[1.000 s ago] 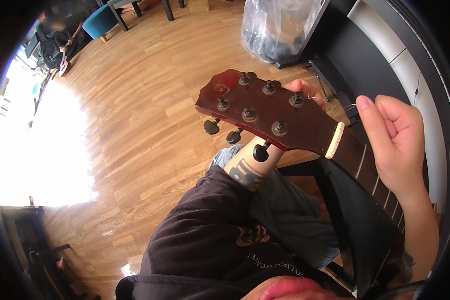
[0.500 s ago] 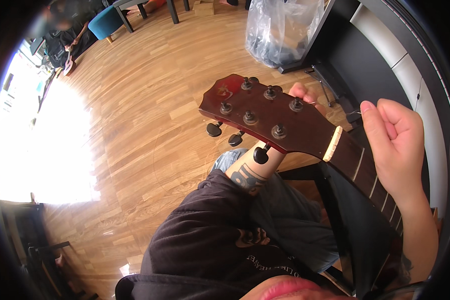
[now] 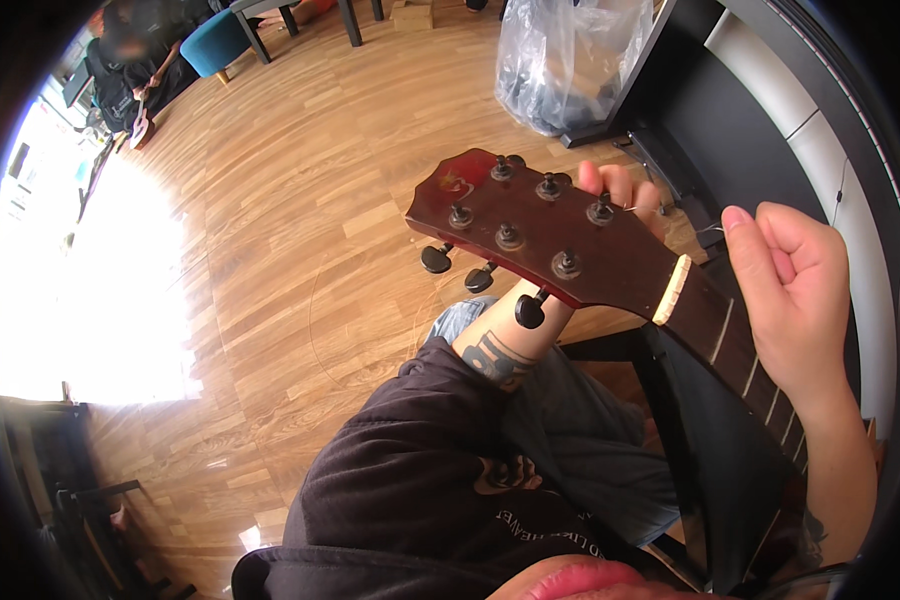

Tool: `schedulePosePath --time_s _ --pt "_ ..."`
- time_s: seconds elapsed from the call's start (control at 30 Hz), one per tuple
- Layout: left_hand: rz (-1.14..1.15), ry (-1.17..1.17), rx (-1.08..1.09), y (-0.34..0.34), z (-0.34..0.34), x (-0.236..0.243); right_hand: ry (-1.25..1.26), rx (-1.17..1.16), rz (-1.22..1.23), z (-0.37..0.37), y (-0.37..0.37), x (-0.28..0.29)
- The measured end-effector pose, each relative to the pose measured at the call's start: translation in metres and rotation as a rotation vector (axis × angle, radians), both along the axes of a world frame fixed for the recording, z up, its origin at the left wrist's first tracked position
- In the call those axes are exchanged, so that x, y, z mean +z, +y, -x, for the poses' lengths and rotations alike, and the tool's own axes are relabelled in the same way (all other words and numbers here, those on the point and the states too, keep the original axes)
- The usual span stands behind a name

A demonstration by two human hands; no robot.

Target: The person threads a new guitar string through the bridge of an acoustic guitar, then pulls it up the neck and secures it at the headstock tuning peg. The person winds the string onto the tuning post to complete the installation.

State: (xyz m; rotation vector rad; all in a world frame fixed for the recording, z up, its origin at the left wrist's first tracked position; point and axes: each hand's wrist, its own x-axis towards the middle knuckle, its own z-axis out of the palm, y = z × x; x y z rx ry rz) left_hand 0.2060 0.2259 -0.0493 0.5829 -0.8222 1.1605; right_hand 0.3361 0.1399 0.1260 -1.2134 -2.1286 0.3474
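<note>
Guitar headstock (image 3: 540,228), dark red: above our left forearm (image 3: 513,335). Our right hand (image 3: 796,290): fingers closed on a thin string (image 3: 713,229). Our left hand (image 3: 620,186): behind the headstock, fingers curled; what they grip, we cannot tell.

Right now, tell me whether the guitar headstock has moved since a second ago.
No, not noticeably: the guitar headstock keeps nearly the same offset below and left of the clear plastic bag.

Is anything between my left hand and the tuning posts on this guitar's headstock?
Yes, the headstock itself: your left hand is partly hidden behind it, showing past its far edge, while the tuning posts stand on the visible face.
</note>
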Motion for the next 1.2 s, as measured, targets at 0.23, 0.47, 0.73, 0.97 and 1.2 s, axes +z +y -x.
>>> schedulePosePath --time_s 0.23,0.47,0.73,0.97,1.2 --pt "0.034 -0.092 0.089 0.016 -0.001 -0.03 0.009 0.002 0.017 0.003 -0.001 0.003" --pt "-0.041 -0.099 0.002 0.009 -0.006 -0.014 0.005 0.005 0.004 0.003 0.002 0.003" --pt "-0.052 -0.038 0.076 0.011 0.001 -0.021 -0.007 -0.019 0.012 0.006 -0.001 0.003" --pt "0.016 -0.183 -0.294 0.007 0.004 -0.006 -0.023 0.013 -0.002 0.004 0.001 0.003" --pt "-0.008 -0.048 -0.172 0.014 0.005 -0.034 -0.012 0.044 0.005 0.001 0.003 0.003"
